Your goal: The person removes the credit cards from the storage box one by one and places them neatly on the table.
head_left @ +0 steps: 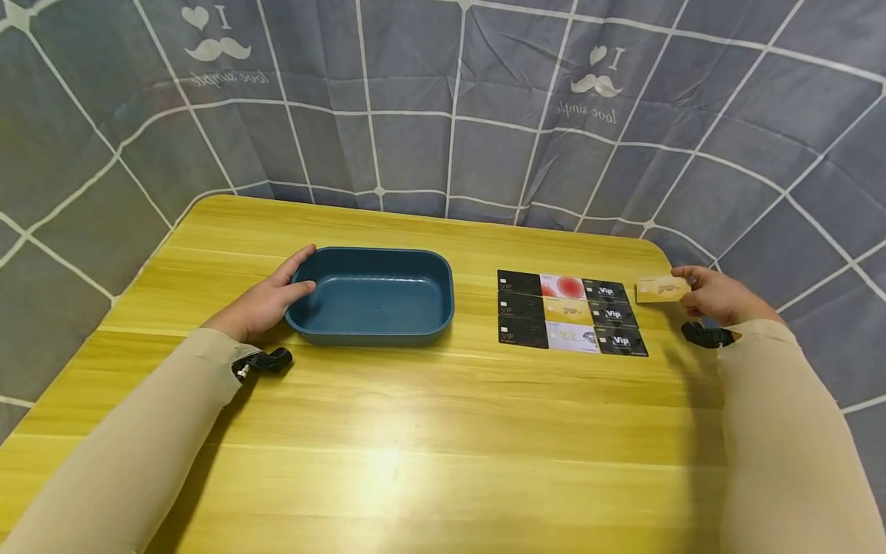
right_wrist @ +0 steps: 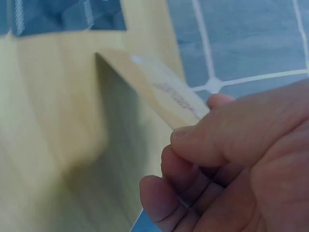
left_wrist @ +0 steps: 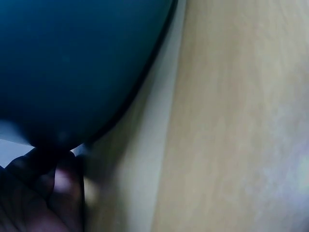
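Observation:
My left hand [head_left: 266, 302] holds the left end of a dark blue plastic basin [head_left: 374, 338], thumb over the rim and other fingers along the outside. In the left wrist view, the basin's wall [left_wrist: 82, 63] fills the upper left, with part of the hand [left_wrist: 43, 193] below it. Between thumb and fingers, my right hand [head_left: 723, 295] pinches a gold card [head_left: 657, 290] by its right end. The right wrist view shows that card [right_wrist: 154, 89] tilted, its far corner low over the table. Left of it lie several cards in rows, including black VIP cards [head_left: 521, 306].
Among the laid-out cards are a red-and-white one [head_left: 562, 287], another gold one [head_left: 569, 311] and a silvery one [head_left: 571, 338]. Everything stands on a wood-grain table [head_left: 443, 431]. A grey curtain with white lines [head_left: 415, 146] hangs behind the table.

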`<action>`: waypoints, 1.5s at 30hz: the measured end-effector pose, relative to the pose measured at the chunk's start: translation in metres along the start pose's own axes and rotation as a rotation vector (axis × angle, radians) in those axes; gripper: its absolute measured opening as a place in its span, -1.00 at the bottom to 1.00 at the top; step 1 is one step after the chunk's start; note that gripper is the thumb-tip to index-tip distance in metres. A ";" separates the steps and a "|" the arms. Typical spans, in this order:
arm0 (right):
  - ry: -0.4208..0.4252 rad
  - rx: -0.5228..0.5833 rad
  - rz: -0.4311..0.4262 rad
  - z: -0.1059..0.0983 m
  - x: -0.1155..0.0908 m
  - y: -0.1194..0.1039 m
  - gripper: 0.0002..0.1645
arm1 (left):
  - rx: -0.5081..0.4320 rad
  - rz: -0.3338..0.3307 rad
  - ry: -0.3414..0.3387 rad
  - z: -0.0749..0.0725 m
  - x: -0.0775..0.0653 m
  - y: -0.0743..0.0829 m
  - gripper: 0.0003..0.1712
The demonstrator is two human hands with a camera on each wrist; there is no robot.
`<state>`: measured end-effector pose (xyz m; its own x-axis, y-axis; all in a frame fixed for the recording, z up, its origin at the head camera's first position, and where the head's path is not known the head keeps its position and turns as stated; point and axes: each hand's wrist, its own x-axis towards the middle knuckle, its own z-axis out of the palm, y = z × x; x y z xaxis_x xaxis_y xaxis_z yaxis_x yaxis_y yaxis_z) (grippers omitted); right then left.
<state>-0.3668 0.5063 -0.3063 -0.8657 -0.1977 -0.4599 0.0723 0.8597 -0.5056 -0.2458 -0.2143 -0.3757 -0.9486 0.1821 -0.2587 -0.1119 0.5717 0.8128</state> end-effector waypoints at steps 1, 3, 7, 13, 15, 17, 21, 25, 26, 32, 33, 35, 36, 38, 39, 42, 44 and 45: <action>-0.007 -0.016 0.003 0.001 0.001 0.002 -0.08 | 0.000 0.000 0.000 0.000 0.000 0.000 -0.15; 0.004 -0.115 0.007 0.003 0.003 0.005 -0.07 | 0.001 0.000 0.000 0.000 -0.001 0.001 -0.15; 0.040 -0.307 0.020 0.009 0.010 0.005 0.02 | -0.006 0.002 -0.001 0.001 -0.002 0.002 -0.15; 0.065 -0.435 0.032 0.017 0.020 0.002 -0.07 | -0.030 0.026 -0.007 0.002 -0.004 0.003 -0.15; 0.068 -0.462 0.018 0.019 0.022 0.003 -0.20 | -0.035 0.027 -0.008 0.003 -0.004 0.004 -0.15; 0.074 -0.483 0.008 0.019 0.024 0.004 -0.28 | -0.038 0.027 -0.009 0.003 -0.004 0.004 -0.15; 0.069 -0.487 0.009 0.020 0.027 0.005 -0.34 | -0.034 0.028 -0.006 0.003 -0.004 0.005 -0.15; 0.057 -0.493 0.013 0.021 0.031 0.007 -0.37 | -0.022 0.026 -0.003 0.002 -0.004 0.005 -0.15; 0.058 -0.494 0.013 0.021 0.031 0.007 -0.37 | -0.020 0.025 -0.002 0.002 -0.004 0.004 -0.15; 0.062 -0.505 0.022 0.026 0.033 0.005 -0.37 | -0.007 0.012 0.000 0.002 -0.003 0.003 -0.15; 0.063 -0.507 0.030 0.026 0.034 0.005 -0.37 | -0.003 0.009 0.001 0.002 -0.003 0.002 -0.15; 0.070 -0.509 0.042 0.027 0.034 0.004 -0.37 | 0.003 0.003 0.001 0.001 -0.002 0.001 -0.15; 0.074 -0.509 0.047 0.028 0.034 0.003 -0.37 | 0.004 0.000 0.001 0.001 -0.002 0.001 -0.15; 0.080 -0.507 0.053 0.028 0.035 0.003 -0.37 | 0.005 -0.004 0.001 0.001 -0.002 0.000 -0.15; 0.080 -0.502 0.055 0.029 0.035 0.003 -0.37 | 0.006 -0.006 0.002 0.001 -0.002 0.000 -0.15; 0.077 -0.486 0.061 0.029 0.034 0.004 -0.35 | 0.007 -0.009 0.003 0.001 -0.001 0.000 -0.15; 0.073 -0.475 0.064 0.028 0.034 0.004 -0.35 | 0.008 -0.010 0.004 0.001 -0.001 0.000 -0.16; 0.074 -0.472 0.064 0.028 0.034 0.003 -0.34 | 0.009 -0.010 0.004 0.001 -0.001 -0.001 -0.16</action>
<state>-0.3819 0.4892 -0.3443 -0.9008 -0.1182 -0.4178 -0.0913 0.9923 -0.0837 -0.2445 -0.2140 -0.3765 -0.9487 0.1726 -0.2647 -0.1191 0.5807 0.8054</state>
